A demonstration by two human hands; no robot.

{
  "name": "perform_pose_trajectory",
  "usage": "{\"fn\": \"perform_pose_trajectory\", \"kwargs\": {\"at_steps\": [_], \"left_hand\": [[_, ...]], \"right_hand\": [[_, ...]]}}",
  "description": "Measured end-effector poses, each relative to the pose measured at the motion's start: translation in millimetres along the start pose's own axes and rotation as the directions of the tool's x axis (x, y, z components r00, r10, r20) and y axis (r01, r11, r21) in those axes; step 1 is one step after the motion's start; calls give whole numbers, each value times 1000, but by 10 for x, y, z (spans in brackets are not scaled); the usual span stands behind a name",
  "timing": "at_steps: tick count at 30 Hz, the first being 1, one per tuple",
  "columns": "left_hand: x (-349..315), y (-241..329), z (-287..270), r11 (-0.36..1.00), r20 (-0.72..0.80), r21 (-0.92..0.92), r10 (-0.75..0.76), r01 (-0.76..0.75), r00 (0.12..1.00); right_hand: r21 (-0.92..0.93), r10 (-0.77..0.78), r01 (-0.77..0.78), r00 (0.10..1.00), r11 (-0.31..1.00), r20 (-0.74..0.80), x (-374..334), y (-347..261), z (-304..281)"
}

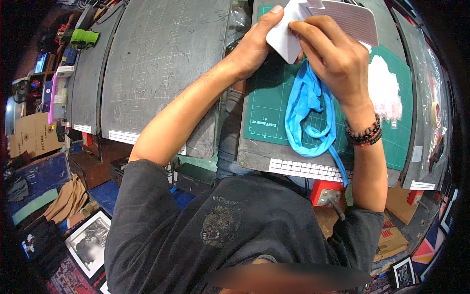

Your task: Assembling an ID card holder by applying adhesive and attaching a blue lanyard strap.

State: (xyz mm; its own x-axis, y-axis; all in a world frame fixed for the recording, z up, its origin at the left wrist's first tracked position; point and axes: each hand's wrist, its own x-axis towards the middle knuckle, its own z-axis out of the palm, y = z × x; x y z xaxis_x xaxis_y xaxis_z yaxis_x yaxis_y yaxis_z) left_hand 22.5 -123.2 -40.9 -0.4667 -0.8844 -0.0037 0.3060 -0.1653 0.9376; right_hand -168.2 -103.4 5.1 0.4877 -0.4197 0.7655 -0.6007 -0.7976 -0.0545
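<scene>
My left hand (257,46) grips the edge of a white plastic piece (285,41) made of flat panels, one with a finely ribbed, greyish face. The thumb lies along the panel's near side; the other fingers are mostly behind it. My right hand (335,59) is closed, its fingertips pressed together against the panel's inner face; whatever they hold is hidden. Below that hand a crumpled blue cloth strip (295,122) lies looped on a green cutting mat (267,105), one end hanging over the table's front edge. Right of my wrist lies a white, pink-tinged patch of material (384,90).
Dark grey table boards (161,63) extend to the left, with a gap beside the mat's board. A tape roll (435,113) and clear plastic lie at the right. A red bracket with a metal bolt (329,197) sticks out below the front edge. Framed pictures (90,243) stand lower left.
</scene>
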Motion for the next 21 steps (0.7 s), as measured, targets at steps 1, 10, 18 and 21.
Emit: {"fn": "perform_pose_trajectory", "kwargs": {"at_steps": [1,10,18,21], "left_hand": [[2,4,10,1000,-20,11,3,-3,1000],[-11,80,24,999,45,-47,-5,7,999],[6,66,22,997,-10,-72,-15,14,1000],[2,67,12,998,-15,-62,-6,5,1000]], "right_hand": [[-6,2,-2,1000,1000,1,0,-4,-3],[70,75,-73,997,995,-23,-11,-25,11],[59,59,-57,998,997,-33,-14,3,11],[74,78,-76,997,994,-20,-16,-4,12]]}}
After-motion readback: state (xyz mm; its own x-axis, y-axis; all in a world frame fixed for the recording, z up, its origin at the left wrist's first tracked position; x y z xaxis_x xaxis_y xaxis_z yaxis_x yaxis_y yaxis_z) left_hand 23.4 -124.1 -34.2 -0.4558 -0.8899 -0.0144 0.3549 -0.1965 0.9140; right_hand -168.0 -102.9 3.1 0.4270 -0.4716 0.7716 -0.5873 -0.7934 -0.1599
